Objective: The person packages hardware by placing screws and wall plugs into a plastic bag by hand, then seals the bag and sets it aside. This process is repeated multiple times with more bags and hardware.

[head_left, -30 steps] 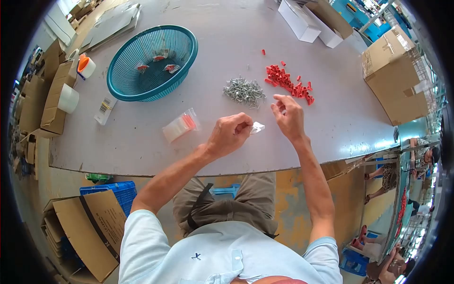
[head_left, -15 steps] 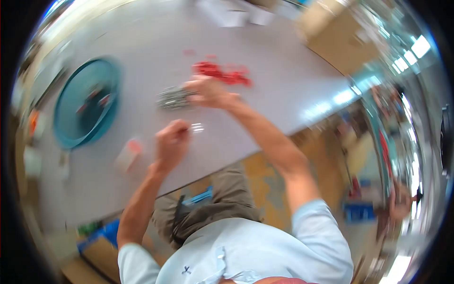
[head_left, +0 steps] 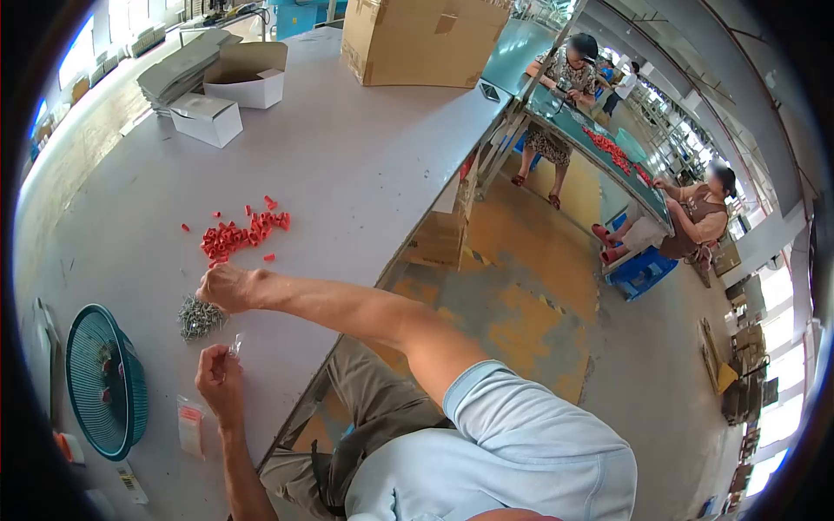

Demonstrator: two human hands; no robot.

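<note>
My left hand (head_left: 219,378) pinches a small clear plastic bag (head_left: 234,347) just above the grey table (head_left: 347,165). My right hand (head_left: 224,286) reaches over a heap of small metal screws (head_left: 198,318), with its fingers down at the pile; what they hold is hidden. A scatter of red plastic plugs (head_left: 233,236) lies beyond the right hand. A stack of clear bags with red print (head_left: 190,425) lies near my left wrist. A teal mesh basket (head_left: 102,382) with a few filled bags stands at the left.
White cartons (head_left: 208,117) and a large brown box (head_left: 417,39) stand at the table's far end. Across a yellow-floored aisle, other people work at a second bench (head_left: 599,139); one sits on a blue crate (head_left: 641,271).
My head has turned sharply right, so the table now sits at the left. My right hand has moved from beside the bag onto the screw pile. The left hand still holds the bag.
</note>
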